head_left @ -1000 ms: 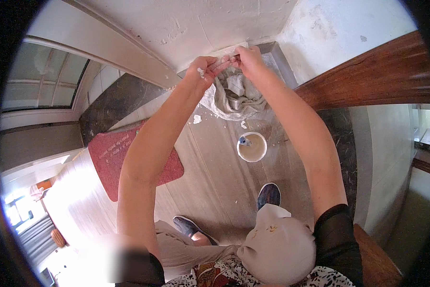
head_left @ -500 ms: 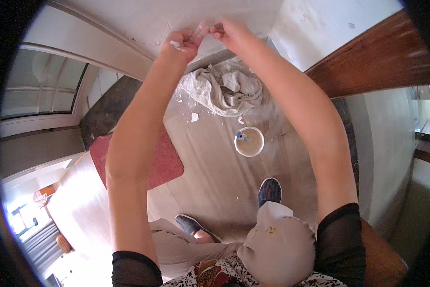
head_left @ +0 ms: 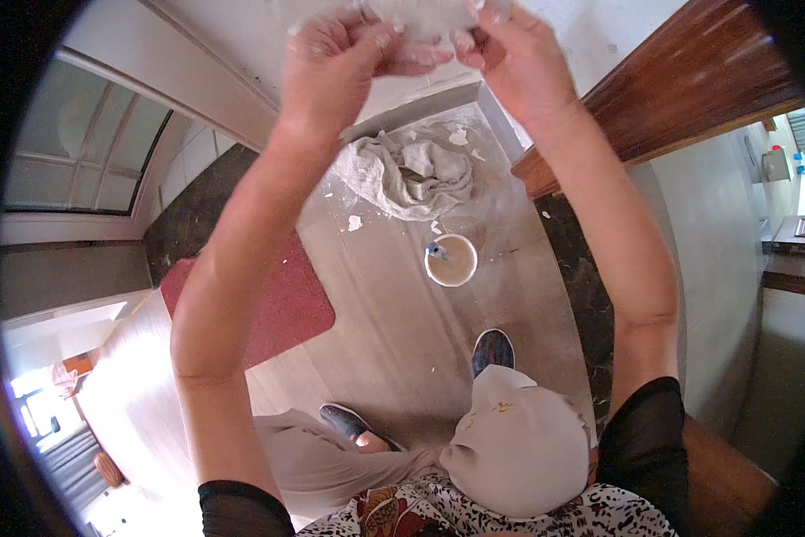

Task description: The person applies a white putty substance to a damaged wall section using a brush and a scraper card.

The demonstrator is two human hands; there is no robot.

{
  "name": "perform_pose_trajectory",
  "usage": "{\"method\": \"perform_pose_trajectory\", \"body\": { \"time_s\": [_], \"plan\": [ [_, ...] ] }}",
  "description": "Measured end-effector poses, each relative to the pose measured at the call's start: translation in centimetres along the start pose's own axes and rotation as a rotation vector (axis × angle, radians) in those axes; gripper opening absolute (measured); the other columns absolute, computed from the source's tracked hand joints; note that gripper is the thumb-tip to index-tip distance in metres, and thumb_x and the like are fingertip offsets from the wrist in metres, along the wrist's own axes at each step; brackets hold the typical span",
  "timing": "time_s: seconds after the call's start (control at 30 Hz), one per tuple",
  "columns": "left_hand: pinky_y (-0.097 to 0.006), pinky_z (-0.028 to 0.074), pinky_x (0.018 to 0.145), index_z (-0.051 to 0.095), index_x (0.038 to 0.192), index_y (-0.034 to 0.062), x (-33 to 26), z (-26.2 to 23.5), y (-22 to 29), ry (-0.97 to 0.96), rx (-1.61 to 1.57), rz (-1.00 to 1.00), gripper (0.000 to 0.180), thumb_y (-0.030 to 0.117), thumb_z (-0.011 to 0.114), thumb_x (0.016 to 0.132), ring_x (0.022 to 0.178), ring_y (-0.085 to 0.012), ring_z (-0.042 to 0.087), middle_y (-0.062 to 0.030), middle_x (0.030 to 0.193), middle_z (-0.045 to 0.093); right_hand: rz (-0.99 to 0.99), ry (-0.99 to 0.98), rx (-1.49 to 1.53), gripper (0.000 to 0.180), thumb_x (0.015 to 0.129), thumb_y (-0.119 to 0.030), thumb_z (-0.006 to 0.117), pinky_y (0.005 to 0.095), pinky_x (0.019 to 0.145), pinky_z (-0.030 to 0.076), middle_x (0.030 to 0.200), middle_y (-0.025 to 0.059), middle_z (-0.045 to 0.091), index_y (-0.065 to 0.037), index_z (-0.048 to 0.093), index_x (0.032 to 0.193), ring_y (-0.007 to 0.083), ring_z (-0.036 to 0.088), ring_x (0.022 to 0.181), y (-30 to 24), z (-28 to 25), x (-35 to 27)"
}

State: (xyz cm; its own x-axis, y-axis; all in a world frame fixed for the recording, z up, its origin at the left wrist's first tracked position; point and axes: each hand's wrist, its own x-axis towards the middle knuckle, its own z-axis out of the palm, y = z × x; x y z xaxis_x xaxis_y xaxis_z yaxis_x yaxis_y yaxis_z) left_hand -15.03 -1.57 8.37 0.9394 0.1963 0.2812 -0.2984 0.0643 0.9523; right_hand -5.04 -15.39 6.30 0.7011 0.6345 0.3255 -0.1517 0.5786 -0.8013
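Fingers curled, the white-dusted left hand (head_left: 331,76) and right hand (head_left: 523,72) are raised before the white wall (head_left: 252,45); whether they pinch anything cannot be told. A careless step could tip the bucket (head_left: 451,260), as the right shoe (head_left: 492,350) stands near.

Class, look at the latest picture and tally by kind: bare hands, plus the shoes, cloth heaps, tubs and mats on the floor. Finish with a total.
Hands: 2
Shoes: 2
Cloth heap: 1
White tub: 1
Red mat: 1
Total: 7
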Motion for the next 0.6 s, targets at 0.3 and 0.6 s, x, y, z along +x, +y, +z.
{"method": "perform_pose_trajectory", "body": {
  "time_s": [0.3, 0.6],
  "plan": [
    [-0.037, 0.049, 0.075, 0.037, 0.093, -0.0182, -0.1, -0.2, -15.8, 0.303, -0.585, -0.788, 0.021, -0.003, 0.031, 0.080, 0.088, -0.0309, 0.052, -0.0235, 0.093, 0.048, 0.474, 0.585, 0.007, 0.012, 0.077, -0.005, 0.044, 0.0261, 0.041, 0.041, 0.067, 0.0134, 0.052, 0.006, 0.047, 0.075, 0.0195, 0.053, 0.054, 11.4, -8.5, -3.4],
    [-0.035, 0.049, 0.076, 0.037, 0.093, -0.0197, 2.9, -0.5, -21.3, 0.443, -0.773, -0.773, 0.022, -0.004, 0.031, 0.079, 0.086, -0.0311, 0.053, -0.0243, 0.093, 0.049, 0.426, 0.642, -0.217, 0.013, 0.075, -0.005, 0.041, 0.0274, 0.036, 0.035, 0.059, 0.0139, 0.050, 0.006, 0.045, 0.069, 0.0184, 0.047, 0.043, 14.7, -12.1, -0.4]
  ]
}}
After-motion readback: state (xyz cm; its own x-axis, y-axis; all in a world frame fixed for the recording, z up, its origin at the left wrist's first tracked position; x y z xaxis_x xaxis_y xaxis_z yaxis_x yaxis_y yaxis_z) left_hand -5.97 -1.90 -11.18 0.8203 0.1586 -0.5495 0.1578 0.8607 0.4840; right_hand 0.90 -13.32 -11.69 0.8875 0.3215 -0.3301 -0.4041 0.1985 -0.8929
